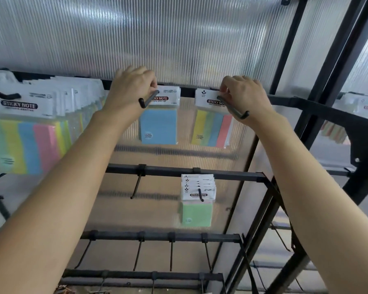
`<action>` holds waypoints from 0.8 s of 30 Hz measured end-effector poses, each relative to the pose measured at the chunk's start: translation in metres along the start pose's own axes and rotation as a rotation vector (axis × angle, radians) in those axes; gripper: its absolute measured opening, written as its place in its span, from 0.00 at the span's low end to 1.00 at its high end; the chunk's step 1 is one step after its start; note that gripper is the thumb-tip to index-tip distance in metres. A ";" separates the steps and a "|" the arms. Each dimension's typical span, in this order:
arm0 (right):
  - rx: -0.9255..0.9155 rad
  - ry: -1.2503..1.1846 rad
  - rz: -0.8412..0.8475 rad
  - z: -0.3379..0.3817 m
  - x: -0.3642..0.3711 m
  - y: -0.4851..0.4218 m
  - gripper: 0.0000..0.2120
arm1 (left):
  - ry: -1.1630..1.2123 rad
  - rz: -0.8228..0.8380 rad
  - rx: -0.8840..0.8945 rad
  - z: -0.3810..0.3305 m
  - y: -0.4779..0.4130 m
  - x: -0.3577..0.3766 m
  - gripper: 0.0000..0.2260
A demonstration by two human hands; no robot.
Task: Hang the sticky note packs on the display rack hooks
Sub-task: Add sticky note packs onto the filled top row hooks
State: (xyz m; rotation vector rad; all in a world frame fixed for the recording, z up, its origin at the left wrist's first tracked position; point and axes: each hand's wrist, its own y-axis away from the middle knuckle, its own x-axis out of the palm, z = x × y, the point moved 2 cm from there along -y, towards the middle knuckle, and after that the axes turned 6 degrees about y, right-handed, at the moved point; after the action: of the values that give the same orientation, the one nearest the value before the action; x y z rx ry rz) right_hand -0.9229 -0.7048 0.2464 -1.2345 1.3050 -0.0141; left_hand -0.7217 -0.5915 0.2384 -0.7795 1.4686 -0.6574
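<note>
Blue pack [158,126] in left fingers [150,80], striped pack [210,128] in right fingers [225,84], green stack [197,211] below

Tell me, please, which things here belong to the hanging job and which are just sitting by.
In the job: left hand holding blue pack; right hand holding striped pack; left top hook; right top hook.
Sitting by: striped stack at left; green packs below; bare lower hook; ribbed panel.
</note>
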 end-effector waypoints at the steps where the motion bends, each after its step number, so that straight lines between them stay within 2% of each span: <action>1: -0.009 0.009 0.004 0.000 -0.002 0.000 0.08 | -0.005 0.008 0.009 0.000 -0.001 -0.001 0.07; 12: -0.038 -0.042 -0.017 0.010 -0.037 0.028 0.06 | 0.039 0.018 0.090 -0.014 0.018 -0.038 0.05; 20: 0.088 -0.044 0.029 0.027 -0.081 0.061 0.14 | 0.077 -0.003 0.131 -0.030 0.044 -0.067 0.04; 24: 0.118 -0.040 0.026 0.034 -0.101 0.076 0.12 | 0.073 -0.006 0.157 -0.039 0.054 -0.084 0.05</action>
State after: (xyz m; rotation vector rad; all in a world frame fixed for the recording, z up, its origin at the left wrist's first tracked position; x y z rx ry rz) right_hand -0.9804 -0.5876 0.2577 -1.1120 1.2672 -0.0470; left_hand -0.7662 -0.4943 0.2483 -0.6446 1.4616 -0.8027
